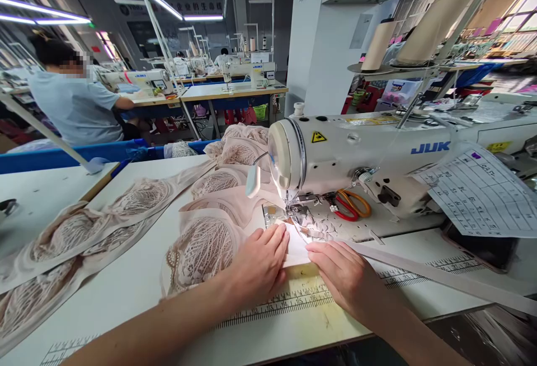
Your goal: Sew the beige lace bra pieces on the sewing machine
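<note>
My left hand (260, 259) lies flat, fingers together, on the beige lace bra (210, 248) just in front of the needle area of a sewing machine (335, 148). The pale fabric (296, 248) of the bra spreads between my two hands, lit by the machine lamp. With bent fingers and thumb, my right hand (342, 273) pinches a narrow pale elastic band (423, 271) at the fabric's right edge. That band trails off to the lower right. My fingers hide part of the grip, and the presser foot (289, 206) partly covers the fabric's far end.
More lace bras (138, 195) lie joined in a chain at the left and behind. Scissors with red and orange handles (352, 206) rest on the machine bed. A written paper sheet (482, 192) hangs at the right above a dark phone-like object (482, 248). A co-worker (78, 97) sits beyond.
</note>
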The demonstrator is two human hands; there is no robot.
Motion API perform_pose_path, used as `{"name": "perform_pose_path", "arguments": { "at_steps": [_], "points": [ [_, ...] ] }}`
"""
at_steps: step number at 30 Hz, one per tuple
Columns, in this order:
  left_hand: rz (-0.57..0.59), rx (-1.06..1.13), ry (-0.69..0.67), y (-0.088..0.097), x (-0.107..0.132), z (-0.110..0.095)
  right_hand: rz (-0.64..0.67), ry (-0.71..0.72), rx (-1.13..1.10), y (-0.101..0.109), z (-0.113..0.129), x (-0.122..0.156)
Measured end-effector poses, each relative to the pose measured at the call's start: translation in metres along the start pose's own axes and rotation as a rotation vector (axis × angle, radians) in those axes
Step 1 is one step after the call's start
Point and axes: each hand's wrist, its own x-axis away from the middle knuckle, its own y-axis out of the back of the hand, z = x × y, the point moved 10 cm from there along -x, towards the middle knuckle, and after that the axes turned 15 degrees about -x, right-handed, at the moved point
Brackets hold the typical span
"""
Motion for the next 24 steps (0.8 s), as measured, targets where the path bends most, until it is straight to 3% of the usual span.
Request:
{"name": "perform_pose_path", "arguments": {
  "at_steps": [24],
  "points": [
    [-0.068,0.002,0.091,-0.011,-0.017,0.011,-0.005,-0.026,0.041,-0.005,-0.012,-0.004]
  ]
}}
